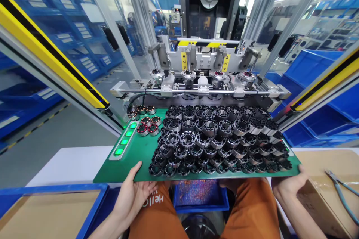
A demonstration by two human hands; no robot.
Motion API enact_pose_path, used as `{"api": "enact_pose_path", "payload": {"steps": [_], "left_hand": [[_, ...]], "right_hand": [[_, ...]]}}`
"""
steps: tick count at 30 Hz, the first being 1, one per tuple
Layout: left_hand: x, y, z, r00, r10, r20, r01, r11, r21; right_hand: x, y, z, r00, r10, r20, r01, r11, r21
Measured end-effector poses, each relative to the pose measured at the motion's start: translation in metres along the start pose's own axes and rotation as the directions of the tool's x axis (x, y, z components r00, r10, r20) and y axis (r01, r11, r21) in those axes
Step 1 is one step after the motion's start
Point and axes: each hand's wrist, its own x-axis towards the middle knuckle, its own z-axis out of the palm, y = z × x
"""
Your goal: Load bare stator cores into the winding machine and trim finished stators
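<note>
A green board (123, 170) lies in front of me, stacked with rows of black-and-metal motor stator cores (209, 140). At its front edge, left of the stacks, my left hand (136, 190) has the thumb over the top and the fingers curled below. My right hand (291, 183) is at the front right corner, its thumb against the edge and its fingers mostly hidden underneath. Several stators wound with copper or red wire (148, 125) sit at the board's back left, beside a panel of lit green buttons (123, 142).
Behind the board stands a machine with several stators on its holders (187, 76), framed by yellow-and-black posts (56, 50). A blue tray (97, 209) is at left, cardboard (325, 190) and pliers (340, 190) at right. A blue bin (202, 209) lies below, between my legs.
</note>
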Motion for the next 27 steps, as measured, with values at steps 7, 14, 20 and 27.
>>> {"api": "enact_pose_path", "payload": {"steps": [7, 14, 20, 27], "left_hand": [[0.0020, 0.0004, -0.0019, 1.000, -0.004, 0.018, 0.004, 1.000, -0.007], [0.0011, 0.0006, -0.0012, 1.000, -0.013, 0.004, 0.013, 1.000, -0.016], [-0.0014, 0.0022, 0.0021, 1.000, -0.004, -0.007, 0.004, 1.000, -0.008], [0.0029, 0.0002, -0.0041, 1.000, -0.007, 0.024, 0.008, 1.000, -0.019]], "right_hand": [[0.0018, -0.0003, 0.0013, 1.000, 0.004, 0.018, -0.004, 1.000, -0.011], [0.0015, 0.0010, 0.0015, 1.000, 0.012, 0.019, -0.012, 1.000, -0.018], [-0.0012, -0.0012, 0.0016, 1.000, -0.015, 0.013, 0.015, 1.000, -0.016], [-0.0029, -0.0026, 0.0020, 0.999, -0.014, 0.051, 0.016, 1.000, -0.024]]}}
